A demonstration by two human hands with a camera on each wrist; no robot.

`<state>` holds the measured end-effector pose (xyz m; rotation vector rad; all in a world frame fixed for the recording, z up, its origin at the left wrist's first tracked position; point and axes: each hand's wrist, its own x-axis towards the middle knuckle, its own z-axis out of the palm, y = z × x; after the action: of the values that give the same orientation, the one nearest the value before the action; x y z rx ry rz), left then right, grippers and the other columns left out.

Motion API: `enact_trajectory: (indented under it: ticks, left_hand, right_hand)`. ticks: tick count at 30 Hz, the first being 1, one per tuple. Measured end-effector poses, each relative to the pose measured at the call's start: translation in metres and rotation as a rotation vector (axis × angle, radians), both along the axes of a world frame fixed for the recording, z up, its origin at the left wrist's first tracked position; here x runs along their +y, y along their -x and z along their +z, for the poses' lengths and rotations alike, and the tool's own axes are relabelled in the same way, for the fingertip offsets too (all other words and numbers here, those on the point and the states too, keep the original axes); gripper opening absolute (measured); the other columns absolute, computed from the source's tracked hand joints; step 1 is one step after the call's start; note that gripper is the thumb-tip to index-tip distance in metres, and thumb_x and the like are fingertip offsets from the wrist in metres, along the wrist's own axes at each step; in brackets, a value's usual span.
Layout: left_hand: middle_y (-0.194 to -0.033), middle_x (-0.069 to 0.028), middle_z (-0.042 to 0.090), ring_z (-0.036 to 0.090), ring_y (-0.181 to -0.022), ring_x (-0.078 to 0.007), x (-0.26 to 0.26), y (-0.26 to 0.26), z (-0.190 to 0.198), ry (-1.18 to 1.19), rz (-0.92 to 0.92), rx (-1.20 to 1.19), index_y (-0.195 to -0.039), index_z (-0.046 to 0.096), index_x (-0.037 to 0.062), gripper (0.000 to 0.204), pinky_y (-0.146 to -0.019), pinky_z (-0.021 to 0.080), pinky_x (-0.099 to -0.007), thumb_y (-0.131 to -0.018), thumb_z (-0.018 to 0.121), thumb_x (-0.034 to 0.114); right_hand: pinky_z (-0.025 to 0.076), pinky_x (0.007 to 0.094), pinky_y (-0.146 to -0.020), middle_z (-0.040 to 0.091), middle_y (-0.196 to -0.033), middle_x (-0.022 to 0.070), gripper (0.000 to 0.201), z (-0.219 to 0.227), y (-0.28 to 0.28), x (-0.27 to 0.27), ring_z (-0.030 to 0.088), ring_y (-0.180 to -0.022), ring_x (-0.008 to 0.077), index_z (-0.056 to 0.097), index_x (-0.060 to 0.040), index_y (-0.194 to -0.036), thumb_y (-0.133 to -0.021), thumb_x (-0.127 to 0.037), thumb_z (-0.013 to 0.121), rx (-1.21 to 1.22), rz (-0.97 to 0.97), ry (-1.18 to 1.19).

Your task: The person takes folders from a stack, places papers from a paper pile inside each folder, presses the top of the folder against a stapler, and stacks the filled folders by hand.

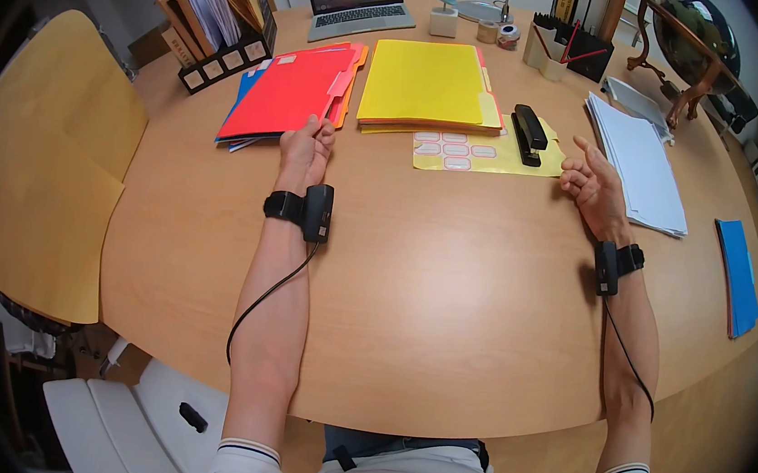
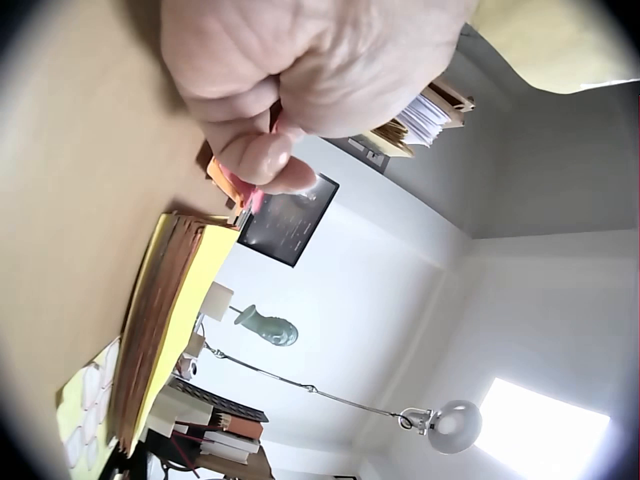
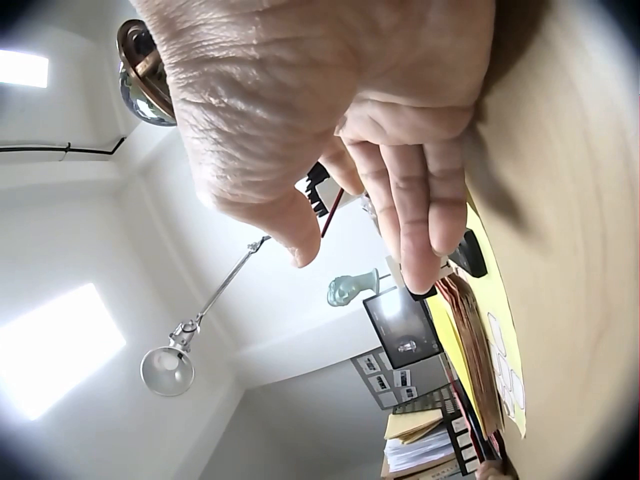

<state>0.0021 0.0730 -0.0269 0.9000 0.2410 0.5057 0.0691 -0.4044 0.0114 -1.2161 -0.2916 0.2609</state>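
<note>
At the near right corner of a red folder, my left hand pinches the folder's edge between thumb and curled fingers. Blue and orange folders show from beneath the red one. In the left wrist view those fingers hide most of the grip. My right hand is held over the table with fingers loosely bent and nothing in them. It is nearest to a black stapler on a yellow sheet of labels and a stack of white paper. A stack of yellow folders lies between the hands.
Along the back stand a file rack, a laptop, a bust, a pen holder and a globe. A blue folded item lies by the right edge. A yellow chair stands at the left.
</note>
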Motion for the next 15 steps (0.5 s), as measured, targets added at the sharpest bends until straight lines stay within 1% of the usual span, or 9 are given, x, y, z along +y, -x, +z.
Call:
enact_trajectory:
  ticks: [4, 6, 7, 9, 10, 12, 13, 14, 15]
  left_hand:
    - [-0.082, -0.0108, 0.063, 0.06, -0.063, -0.0133, -0.018, 0.007, 0.019, -0.038, 0.052, 0.124, -0.104, 0.055, -0.0026, 0.024, -0.051, 0.047, -0.0217, -0.106, 0.058, 0.021]
    - [-0.08, -0.0097, 0.064, 0.062, -0.062, -0.0119, -0.023, 0.011, 0.025, -0.148, 0.036, 0.218, -0.095, 0.058, -0.0027, 0.03, -0.049, 0.047, -0.0209, -0.104, 0.062, 0.026]
    - [-0.08, -0.0097, 0.064, 0.062, -0.062, -0.0119, -0.025, 0.012, 0.029, -0.147, 0.033, 0.218, -0.095, 0.058, -0.0027, 0.03, -0.049, 0.047, -0.0209, -0.104, 0.062, 0.026]
    - [-0.077, -0.0075, 0.064, 0.06, -0.057, -0.0094, -0.033, 0.016, 0.037, -0.306, 0.044, 0.334, -0.092, 0.061, -0.0009, 0.034, -0.045, 0.045, -0.0207, -0.102, 0.065, 0.031]
    - [-0.077, -0.0075, 0.064, 0.06, -0.057, -0.0094, -0.04, 0.015, 0.036, -0.307, 0.04, 0.334, -0.092, 0.061, -0.0009, 0.034, -0.045, 0.045, -0.0207, -0.102, 0.065, 0.031]
    - [-0.074, -0.0045, 0.063, 0.056, -0.055, -0.0065, -0.051, 0.01, 0.028, -0.588, 0.03, 0.258, -0.103, 0.066, -0.0034, 0.029, -0.045, 0.042, -0.0207, -0.1, 0.069, 0.025]
    - [-0.074, -0.0045, 0.063, 0.056, -0.055, -0.0065, -0.054, 0.006, 0.023, -0.588, 0.027, 0.258, -0.103, 0.066, -0.0034, 0.029, -0.045, 0.042, -0.0207, -0.1, 0.069, 0.025]
    - [-0.074, -0.0025, 0.063, 0.054, -0.056, -0.0053, -0.056, 0.002, 0.018, -0.774, 0.084, 0.16, -0.113, 0.066, -0.0035, 0.027, -0.047, 0.042, -0.0205, -0.098, 0.07, 0.019]
    - [-0.075, -0.0005, 0.063, 0.051, -0.057, -0.0041, -0.057, -0.002, 0.014, -0.958, 0.142, 0.057, -0.123, 0.066, -0.0036, 0.032, -0.049, 0.041, -0.0203, -0.096, 0.071, 0.013]
  right_hand:
    - [0.054, 0.0288, -0.074, 0.066, -0.096, 0.0121, 0.069, 0.002, 0.002, 0.002, 0.068, -0.08, 0.0164, 0.036, 0.0032, -0.148, -0.1, -0.038, 0.063, -0.003, -0.003, 0.004]
    - [0.054, 0.0288, -0.074, 0.066, -0.095, 0.0123, 0.068, 0.003, 0.003, 0.003, 0.068, -0.08, 0.0165, 0.037, 0.0034, -0.147, -0.1, -0.037, 0.063, -0.002, -0.01, 0.006]
    - [0.054, 0.0288, -0.074, 0.066, -0.095, 0.0123, 0.067, 0.004, 0.004, 0.003, 0.068, -0.08, 0.0165, 0.037, 0.0039, -0.147, -0.101, -0.036, 0.063, -0.001, -0.007, 0.005]
    - [0.054, 0.0289, -0.074, 0.066, -0.095, 0.0124, 0.066, 0.003, 0.003, 0.002, 0.068, -0.08, 0.0165, 0.037, 0.0045, -0.147, -0.101, -0.035, 0.062, 0.0, -0.007, 0.005]
    - [0.054, 0.0289, -0.074, 0.066, -0.095, 0.0124, 0.066, 0.002, 0.002, 0.002, 0.068, -0.08, 0.0165, 0.037, 0.0057, -0.146, -0.101, -0.035, 0.062, 0.0, 0.0, 0.002]
    - [0.054, 0.029, -0.074, 0.066, -0.095, 0.0124, 0.065, 0.0, 0.001, 0.001, 0.068, -0.08, 0.0165, 0.037, 0.0068, -0.146, -0.101, -0.034, 0.062, 0.002, 0.003, -0.001]
    - [0.054, 0.029, -0.074, 0.067, -0.095, 0.0124, 0.065, 0.001, 0.002, 0.001, 0.068, -0.08, 0.0164, 0.038, 0.0079, -0.146, -0.102, -0.033, 0.061, -0.003, 0.009, 0.001]
    - [0.054, 0.029, -0.074, 0.067, -0.095, 0.0124, 0.064, 0.001, 0.002, 0.001, 0.068, -0.08, 0.0163, 0.038, 0.0091, -0.146, -0.102, -0.032, 0.061, -0.008, 0.014, 0.003]
    - [0.054, 0.029, -0.074, 0.067, -0.095, 0.0124, 0.064, 0.001, 0.001, 0.001, 0.068, -0.08, 0.0163, 0.038, 0.0091, -0.146, -0.102, -0.032, 0.061, -0.007, 0.01, 0.003]
